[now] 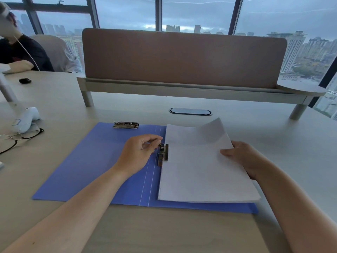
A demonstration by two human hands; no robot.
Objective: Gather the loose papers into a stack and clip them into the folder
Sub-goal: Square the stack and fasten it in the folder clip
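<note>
Papers (200, 161), one white stack, are lying on the right half of the open blue folder (94, 161), which is resting near the table's (164, 230) front edge. I am seeing the left hand (138, 152) pinching the lever of the metal side clip (163, 154) at the stack's left edge, while the right hand (242, 157) is gripping the stack's right edge, thumb on top. A second clip (125, 124) is sitting at the folder's far edge; glasses (18, 137) are lying toward the table's left edge.

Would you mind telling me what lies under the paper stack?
The open blue folder lies under the paper stack, its edge showing along the bottom. The stack hides the folder's right half.
</note>
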